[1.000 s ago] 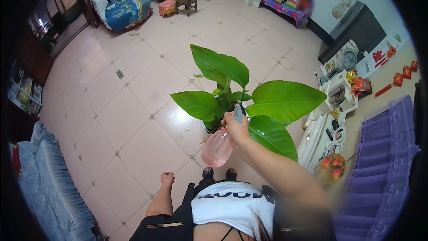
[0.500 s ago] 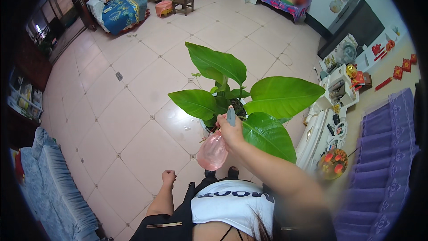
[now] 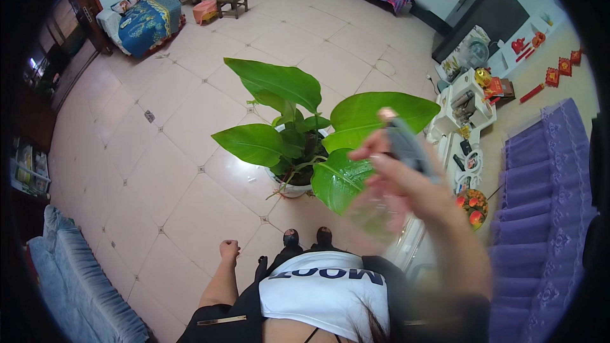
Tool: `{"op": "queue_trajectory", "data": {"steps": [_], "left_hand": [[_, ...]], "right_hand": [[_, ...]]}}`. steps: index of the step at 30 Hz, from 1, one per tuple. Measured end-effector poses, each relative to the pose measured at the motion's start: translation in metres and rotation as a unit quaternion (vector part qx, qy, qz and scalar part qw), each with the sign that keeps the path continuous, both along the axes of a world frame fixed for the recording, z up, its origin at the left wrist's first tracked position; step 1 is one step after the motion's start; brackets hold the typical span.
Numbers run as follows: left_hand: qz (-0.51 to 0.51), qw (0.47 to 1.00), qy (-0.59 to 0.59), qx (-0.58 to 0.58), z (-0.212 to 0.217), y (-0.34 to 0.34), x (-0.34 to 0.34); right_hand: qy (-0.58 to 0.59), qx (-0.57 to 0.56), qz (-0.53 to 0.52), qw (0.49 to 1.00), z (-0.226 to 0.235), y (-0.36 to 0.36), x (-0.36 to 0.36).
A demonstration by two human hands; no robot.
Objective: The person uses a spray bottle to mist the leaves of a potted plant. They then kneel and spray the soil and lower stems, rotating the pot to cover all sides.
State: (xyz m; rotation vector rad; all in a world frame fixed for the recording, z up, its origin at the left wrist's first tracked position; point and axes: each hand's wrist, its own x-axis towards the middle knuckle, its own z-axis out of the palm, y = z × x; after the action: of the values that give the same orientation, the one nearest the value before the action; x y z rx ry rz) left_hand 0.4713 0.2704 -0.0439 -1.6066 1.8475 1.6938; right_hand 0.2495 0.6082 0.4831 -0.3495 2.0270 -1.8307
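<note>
Your right hand (image 3: 410,174) grips a see-through pink spray bottle (image 3: 373,216), right of the shiny, big-leaved green plant (image 3: 251,145), blocking some leaf. Your left hand (image 3: 229,249), nearer you than the plant, is curled up. Frilly blue cloth (image 3: 86,286) hangs left of the plant.

Pink spray bottle (image 3: 373,215), grey-topped, blurred; near it, green potted plant (image 3: 295,142), broad-leaved
</note>
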Motion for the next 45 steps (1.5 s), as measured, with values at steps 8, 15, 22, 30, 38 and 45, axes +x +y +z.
{"op": "queue_trajectory", "data": {"steps": [8, 15, 22, 30, 38, 45], "left_hand": [[-0.026, 0.999, 0.019, -0.012, 0.008, 0.010, -0.014], [-0.042, 0.997, 0.007, -0.064, 0.067, 0.035, -0.032], [-0.014, 0.996, 0.018, -0.085, 0.102, 0.080, -0.028], [0.037, 0.995, -0.001, -0.095, 0.093, 0.119, 0.004], [0.078, 0.993, -0.005, -0.083, 0.081, 0.126, 0.022], [0.087, 0.993, 0.020, -0.079, 0.070, 0.136, 0.011]], "right_hand": [[0.087, 0.154, 0.016, 0.984, -0.023, 0.147, -0.013], [0.095, 0.238, 0.047, 0.965, -0.207, 0.158, -0.070], [0.069, 0.236, 0.069, 0.967, -0.265, 0.140, -0.102], [0.100, 0.261, 0.096, 0.955, -0.262, 0.143, -0.109], [0.139, 0.252, 0.115, 0.951, -0.258, 0.138, -0.116], [0.153, 0.236, 0.109, 0.953, -0.254, 0.135, -0.116]]}}
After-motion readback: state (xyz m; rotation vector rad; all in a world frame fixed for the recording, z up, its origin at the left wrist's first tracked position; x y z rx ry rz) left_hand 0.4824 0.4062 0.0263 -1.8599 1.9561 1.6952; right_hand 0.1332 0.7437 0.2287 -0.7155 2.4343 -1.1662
